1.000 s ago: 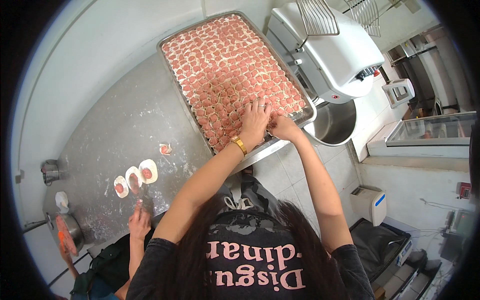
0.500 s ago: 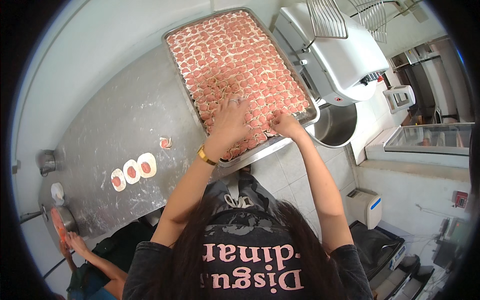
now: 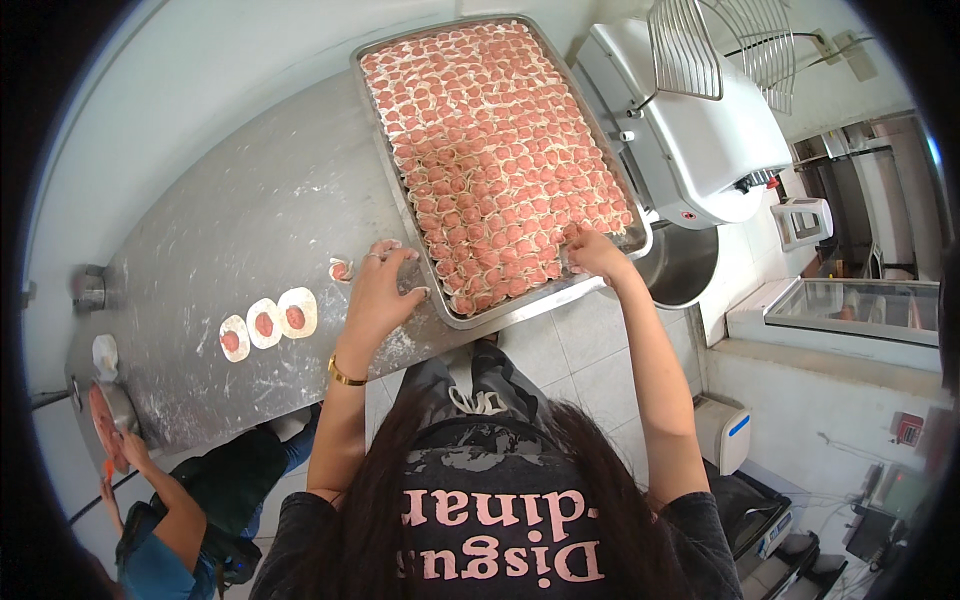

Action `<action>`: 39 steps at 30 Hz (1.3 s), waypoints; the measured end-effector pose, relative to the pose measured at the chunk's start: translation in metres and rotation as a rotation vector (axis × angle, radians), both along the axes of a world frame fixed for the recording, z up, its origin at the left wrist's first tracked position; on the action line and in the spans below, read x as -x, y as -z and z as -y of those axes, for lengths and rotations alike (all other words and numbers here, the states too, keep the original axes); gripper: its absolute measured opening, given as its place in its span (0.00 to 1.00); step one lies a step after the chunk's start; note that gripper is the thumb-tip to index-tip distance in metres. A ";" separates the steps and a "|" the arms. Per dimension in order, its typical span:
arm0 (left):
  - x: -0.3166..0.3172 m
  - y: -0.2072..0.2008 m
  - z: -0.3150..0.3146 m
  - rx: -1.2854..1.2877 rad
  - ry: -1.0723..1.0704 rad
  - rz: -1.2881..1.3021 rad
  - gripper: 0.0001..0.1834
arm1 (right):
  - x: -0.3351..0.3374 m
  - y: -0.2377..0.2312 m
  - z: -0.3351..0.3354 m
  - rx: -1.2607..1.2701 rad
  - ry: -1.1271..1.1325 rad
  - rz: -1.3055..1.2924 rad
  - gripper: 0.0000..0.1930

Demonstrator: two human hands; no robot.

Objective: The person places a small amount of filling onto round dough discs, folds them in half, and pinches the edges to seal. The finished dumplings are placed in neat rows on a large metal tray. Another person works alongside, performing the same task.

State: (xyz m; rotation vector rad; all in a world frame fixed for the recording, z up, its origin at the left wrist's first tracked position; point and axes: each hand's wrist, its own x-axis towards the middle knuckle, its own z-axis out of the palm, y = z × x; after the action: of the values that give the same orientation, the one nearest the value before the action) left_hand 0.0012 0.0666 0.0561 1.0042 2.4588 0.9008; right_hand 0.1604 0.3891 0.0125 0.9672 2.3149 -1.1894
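A large metal tray holds tight rows of open-topped dumplings, pink meat in pale pleated wrappers. At the tray's near right part, my right hand has its fingers pinched together on a dumpling at the end of a row; the fingertips partly hide it. Left of the tray, my left hand hovers over the steel table with thumb and fingers apart, holding nothing. Just beside its fingers sits a single folded dumpling. Farther left lie flat round wrappers topped with meat, the nearest being this wrapper.
The floured steel table runs to the left. At its far left end, another person's hand works by a metal bowl with pink filling. Beyond the tray's right side stand a white mixer, a steel mixing bowl and wire guards.
My left hand has left the tray and moved left, beside the lone dumpling. My right hand stays at the tray's near right part. The other person has shifted.
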 end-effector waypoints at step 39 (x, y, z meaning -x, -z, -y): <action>0.031 0.087 0.096 -0.285 -0.382 0.076 0.23 | 0.173 0.028 0.278 -0.237 -0.502 -0.582 0.25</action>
State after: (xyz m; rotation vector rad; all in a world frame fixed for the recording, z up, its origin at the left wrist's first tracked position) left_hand -0.0302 -0.0297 -0.0308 0.5698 2.5484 1.4147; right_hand -0.0130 0.1108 -0.0160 0.0524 2.9505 -1.0882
